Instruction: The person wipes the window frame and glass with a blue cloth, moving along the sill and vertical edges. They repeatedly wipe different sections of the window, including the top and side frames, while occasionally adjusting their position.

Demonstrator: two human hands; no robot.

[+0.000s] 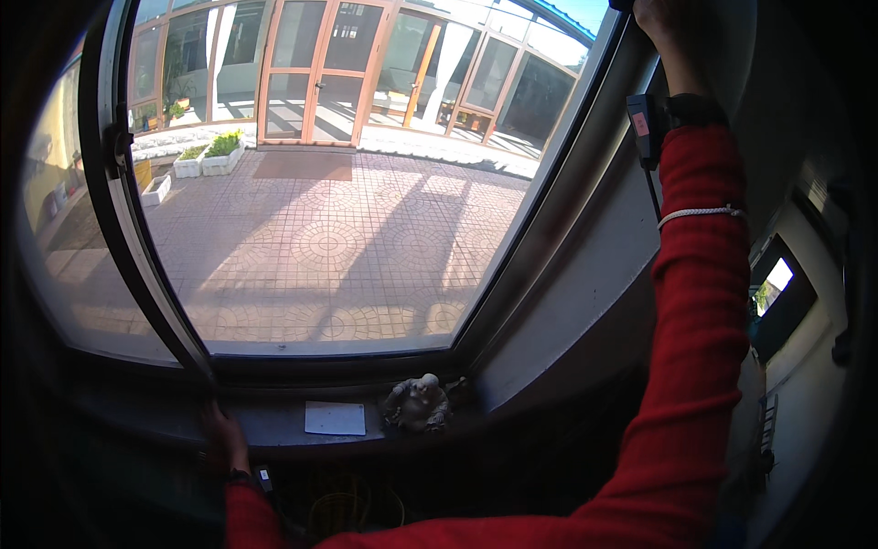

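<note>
My left hand (225,434) is low on the left, at the dark windowsill (271,415). Its fingers point up toward the foot of the sliding window's vertical frame (154,254); shadow hides whether they press on sill or frame. High on the right, my right hand (657,26) is raised at the window frame's side edge (603,113). A dark object (621,4) is beside its fingers, cut off by the picture's top, so its grip is unclear. A white rectangular card or plate (335,418) lies flat on the sill, left of a laughing Buddha figurine (417,403).
Large glass panes (329,261) face me, with a tiled courtyard and a glazed porch beyond. A black wired device (643,130) is at my right wrist, another (263,478) at my left. Right of the window stands a pale wall (583,295). Below the sill it is very dark.
</note>
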